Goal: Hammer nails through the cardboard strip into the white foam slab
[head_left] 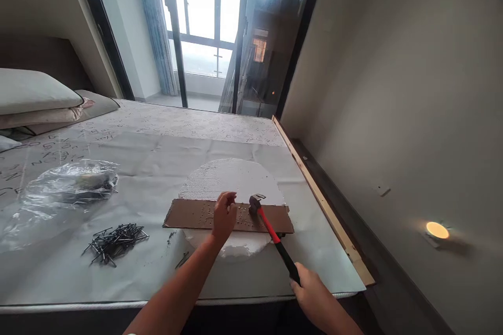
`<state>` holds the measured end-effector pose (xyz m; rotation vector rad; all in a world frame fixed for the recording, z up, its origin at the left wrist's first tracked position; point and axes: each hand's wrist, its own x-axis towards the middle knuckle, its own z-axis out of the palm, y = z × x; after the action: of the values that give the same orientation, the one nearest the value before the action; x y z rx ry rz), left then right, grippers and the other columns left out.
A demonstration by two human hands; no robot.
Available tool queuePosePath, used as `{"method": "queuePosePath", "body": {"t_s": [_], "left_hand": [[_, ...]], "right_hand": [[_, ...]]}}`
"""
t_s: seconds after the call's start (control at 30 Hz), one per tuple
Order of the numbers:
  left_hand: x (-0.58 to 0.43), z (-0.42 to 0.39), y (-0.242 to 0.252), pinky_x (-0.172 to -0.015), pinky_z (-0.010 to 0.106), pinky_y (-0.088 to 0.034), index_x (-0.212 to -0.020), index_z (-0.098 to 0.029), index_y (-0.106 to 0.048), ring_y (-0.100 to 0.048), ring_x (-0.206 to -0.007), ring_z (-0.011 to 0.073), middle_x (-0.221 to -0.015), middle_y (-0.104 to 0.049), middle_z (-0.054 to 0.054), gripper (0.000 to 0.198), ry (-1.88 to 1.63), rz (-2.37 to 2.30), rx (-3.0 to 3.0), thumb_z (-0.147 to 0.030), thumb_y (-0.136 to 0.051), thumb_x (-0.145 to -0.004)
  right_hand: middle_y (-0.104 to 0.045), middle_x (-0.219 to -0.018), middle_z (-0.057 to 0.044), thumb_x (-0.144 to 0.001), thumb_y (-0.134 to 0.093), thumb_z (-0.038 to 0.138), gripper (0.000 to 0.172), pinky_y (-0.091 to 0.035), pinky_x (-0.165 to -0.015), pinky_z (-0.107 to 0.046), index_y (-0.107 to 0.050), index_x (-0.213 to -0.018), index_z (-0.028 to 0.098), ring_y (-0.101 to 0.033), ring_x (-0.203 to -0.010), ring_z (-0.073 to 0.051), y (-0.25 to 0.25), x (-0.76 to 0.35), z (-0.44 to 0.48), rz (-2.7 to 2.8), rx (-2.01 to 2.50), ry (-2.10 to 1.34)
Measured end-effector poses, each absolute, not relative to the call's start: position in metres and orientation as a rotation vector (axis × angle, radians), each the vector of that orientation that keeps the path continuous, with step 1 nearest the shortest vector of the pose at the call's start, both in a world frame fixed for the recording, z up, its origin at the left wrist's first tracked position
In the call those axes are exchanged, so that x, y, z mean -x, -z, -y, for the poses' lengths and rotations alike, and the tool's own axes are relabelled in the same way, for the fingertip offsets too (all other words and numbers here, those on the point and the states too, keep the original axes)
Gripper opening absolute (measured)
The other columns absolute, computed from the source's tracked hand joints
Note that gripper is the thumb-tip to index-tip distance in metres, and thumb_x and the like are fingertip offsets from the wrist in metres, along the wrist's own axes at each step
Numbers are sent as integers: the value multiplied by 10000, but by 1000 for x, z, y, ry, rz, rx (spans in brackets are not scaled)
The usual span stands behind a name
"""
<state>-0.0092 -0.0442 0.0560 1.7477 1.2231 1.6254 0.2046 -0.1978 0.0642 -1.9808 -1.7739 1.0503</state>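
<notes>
Mattress [204, 119]: patterned cover, broad; a smooth grey sheet [153, 188] lies over it, slightly creased. Padded support, probably yielding under blows.

White disc [239, 180] on the sheet: coarse grain, ragged near edge; looks like plaster or foam, cannot tell which. Judged brittle at the rim; lift from beneath with both hands.

Clear plastic bag [58, 186], left: thin, crinkled, glossy, dark contents. Limp and slippery, I expect.

Brown board [181, 213]: flat rectangular strip lying across the disc, left end overhanging. Probably light and fairly stiff; best held by the bare ends, clear of the studded middle.

Claw hammer [271, 227]: head at the board, right of centre; contact unclear. Dark head, red shaft, black grip. Likely head-heavy; hold low on the grip, as the right hand [312, 291] does, fingers wrapped closed round it.

Nail heap [118, 242]: dark, slender, tangled; hard and prickly, take singly by the shank.

Left hand [225, 215]: over the board, fingers curled nearly together; cannot tell whether a nail is pinched.

Smallest: pale dots [244, 214] on the board, in rough rows.
</notes>
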Motion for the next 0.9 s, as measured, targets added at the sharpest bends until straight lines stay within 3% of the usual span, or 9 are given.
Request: {"method": "queuePosePath", "body": {"t_s": [0.13, 0.23, 0.37, 0.57, 0.77, 0.9], "left_hand": [[63, 83, -66, -608, 229, -428, -804, -171, -561, -517, -687, 118, -822, -550, 44, 175, -1552, -1265, -1958, -151, -389, -775], [115, 109, -51, -629, 236, -427, -802, -173, -565, -535, -712, 135, -805, -571, 42, 187, -1392, -1529, -2013, -170, -380, -774], [167, 123, -16, -694, 253, -419, -806, -184, -595, -562, -722, 155, -800, -619, 40, 191, -762, -1857, -2031, -203, -417, -741], [174, 116, 22, -659, 258, -390, -735, -167, -632, -594, -797, 214, -831, -658, 91, 217, -39, -2051, -1856, -324, -483, -718], [162, 107, 33, -620, 259, -364, -722, -153, -616, -581, -802, 229, -845, -649, 112, 196, 65, -2069, -1778, -300, -488, -701], [164, 100, 28, -587, 264, -351, -600, -159, -565, -573, -704, 217, -696, -629, 89, 154, 33, -2077, -1696, -264, -491, -684]], "right_hand": [[-635, -737, -76, -782, -414, 316, 237, -427, -673, -272, -579, -842, 157, -589, -753, -212, -63, -204, 204, 1682, 1850, -1109], [-569, -564, -21, -787, -404, 374, 286, -435, -562, -265, -569, -868, 155, -572, -576, -183, -56, -201, 212, 1546, 1820, -1155], [-442, -448, 62, -791, -387, 437, 330, -367, -383, -219, -520, -919, 163, -441, -349, -112, -43, -199, 220, 1366, 1809, -1218], [-367, -426, 104, -759, -395, 480, 312, -306, -283, -196, -453, -846, 186, -361, -268, -83, -28, -200, 225, 1282, 1746, -1359], [-329, -444, 113, -752, -399, 428, 248, -289, -247, -180, -424, -812, 189, -327, -261, -65, -24, -198, 231, 1265, 1697, -1387], [-307, -437, 118, -747, -396, 422, 232, -280, -245, -177, -408, -787, 194, -307, -267, -61, -33, -197, 233, 1234, 1694, -1386]]}}
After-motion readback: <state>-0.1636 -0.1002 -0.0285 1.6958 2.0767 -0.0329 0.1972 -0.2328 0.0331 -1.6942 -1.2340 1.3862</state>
